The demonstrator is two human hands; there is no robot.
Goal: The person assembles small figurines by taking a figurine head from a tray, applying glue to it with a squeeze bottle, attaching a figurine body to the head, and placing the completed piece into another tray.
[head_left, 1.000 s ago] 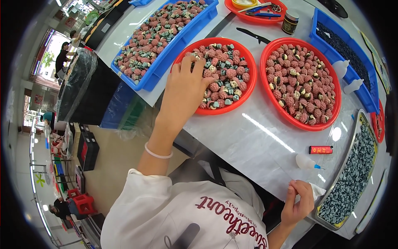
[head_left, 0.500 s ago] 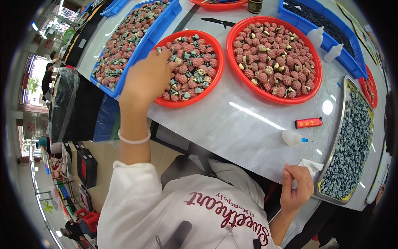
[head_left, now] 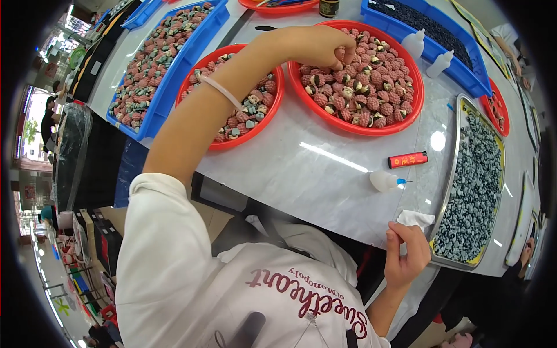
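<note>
My left hand (head_left: pixel 325 49) is over the left part of a large red basin (head_left: pixel 354 129), its fingers curled down and pinched together. Whatever is between those fingertips is hidden. Pink bumpy berry-shaped pieces (head_left: pixel 371 87), some with cream and dark parts, fill this basin. Beneath my left forearm is a smaller red basin (head_left: pixel 277 98) of similar pink pieces mixed with small grey-green ones. Close to the table's front edge, my right hand (head_left: pixel 409 255) is closed, thumb against forefinger, beside a crumpled white tissue (head_left: pixel 415 218). I cannot make out what it holds.
At the left stands a blue crate (head_left: pixel 168 87) of mixed pieces; another blue crate (head_left: pixel 458 26) holds dark bits. White squeeze bottles (head_left: pixel 413 43) stand beside it. A needle-tipped bottle (head_left: pixel 384 181) and red lighter (head_left: pixel 407 160) lie before a metal tray (head_left: pixel 458 174) of grey-green pieces.
My left hand has moved right, from the smaller red basin to the larger one. My right hand keeps its closed pose near the tissue. The whole view has shifted slightly.
</note>
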